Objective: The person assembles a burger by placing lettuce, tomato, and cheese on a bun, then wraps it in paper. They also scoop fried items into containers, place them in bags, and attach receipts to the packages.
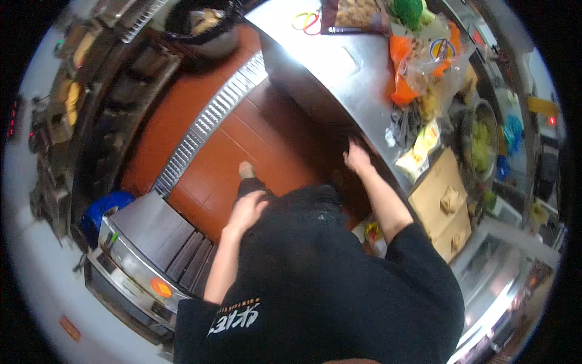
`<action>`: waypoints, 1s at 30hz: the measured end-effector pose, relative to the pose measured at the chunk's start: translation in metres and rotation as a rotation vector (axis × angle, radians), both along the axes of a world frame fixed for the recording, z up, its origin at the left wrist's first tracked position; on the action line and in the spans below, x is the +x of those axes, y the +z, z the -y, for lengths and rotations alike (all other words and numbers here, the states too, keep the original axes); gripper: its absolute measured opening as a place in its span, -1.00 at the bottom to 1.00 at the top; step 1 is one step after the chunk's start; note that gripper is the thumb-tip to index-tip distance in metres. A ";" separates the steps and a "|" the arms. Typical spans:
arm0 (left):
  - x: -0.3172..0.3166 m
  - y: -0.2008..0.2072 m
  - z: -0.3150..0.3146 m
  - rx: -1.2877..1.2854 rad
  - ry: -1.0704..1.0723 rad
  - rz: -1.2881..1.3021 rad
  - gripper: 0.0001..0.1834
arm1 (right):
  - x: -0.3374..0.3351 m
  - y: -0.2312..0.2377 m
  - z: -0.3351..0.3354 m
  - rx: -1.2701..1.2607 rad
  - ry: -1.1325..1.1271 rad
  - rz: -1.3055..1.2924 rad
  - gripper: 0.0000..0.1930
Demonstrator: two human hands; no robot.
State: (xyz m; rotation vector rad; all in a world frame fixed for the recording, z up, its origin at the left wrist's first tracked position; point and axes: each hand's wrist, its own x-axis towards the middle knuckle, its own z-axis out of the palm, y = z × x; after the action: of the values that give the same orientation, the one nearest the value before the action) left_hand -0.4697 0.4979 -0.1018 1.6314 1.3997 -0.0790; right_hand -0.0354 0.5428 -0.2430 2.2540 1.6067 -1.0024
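Observation:
My left hand [247, 210] hangs beside my dark trousers, its fingers loosely stretched and holding nothing. Out in front of the steel counter's [364, 73] side is my right hand [357, 159], below the worktop level. Its fingers are a little bent and apart, with nothing seen in them. On the counter nearest that hand lie a yellow and white packet [419, 148] and a brown cardboard sheet [445, 188] with small beige lumps on it. Behind them sits an orange and clear plastic bag [418, 60].
Scissors [308, 22] and a bag of brown pieces [357, 13] lie at the counter's far end, near green vegetables [411, 12]. A metal bowl [483, 139] stands at right. A drain grate [206, 124] crosses the red tiled floor [242, 136]; a black-lined bin [206, 39] stands beyond.

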 end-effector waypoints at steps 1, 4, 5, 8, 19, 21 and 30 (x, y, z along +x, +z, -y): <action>-0.028 -0.005 -0.003 0.006 0.001 -0.008 -0.58 | -0.004 0.000 -0.009 -0.121 -0.025 0.044 -0.28; -0.096 -0.018 -0.016 -0.102 0.149 0.084 -0.64 | -0.021 0.005 -0.029 -0.001 0.148 0.066 -0.38; -0.119 -0.022 -0.027 -0.126 0.164 0.036 -0.65 | -0.027 0.009 -0.037 0.000 0.224 0.138 -0.41; -0.146 -0.037 -0.052 -0.143 0.162 -0.060 -0.68 | -0.042 0.008 -0.055 0.278 0.108 0.386 -0.46; -0.066 -0.033 -0.096 -0.119 -0.099 0.219 -0.62 | -0.061 0.070 -0.049 0.117 -0.066 0.206 -0.56; -0.054 -0.022 -0.102 -0.067 -0.248 0.193 -0.63 | -0.059 0.116 -0.042 0.301 -0.140 -0.033 -0.49; 0.018 0.016 -0.114 -0.044 -0.105 0.101 -0.67 | 0.216 0.250 -0.141 1.003 -0.771 0.216 -0.53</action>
State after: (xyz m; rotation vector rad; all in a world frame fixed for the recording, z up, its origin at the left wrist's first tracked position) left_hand -0.4522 0.6117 -0.0859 1.6487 1.2277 -0.0861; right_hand 0.1806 0.6842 0.0070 3.6284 1.2687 0.0983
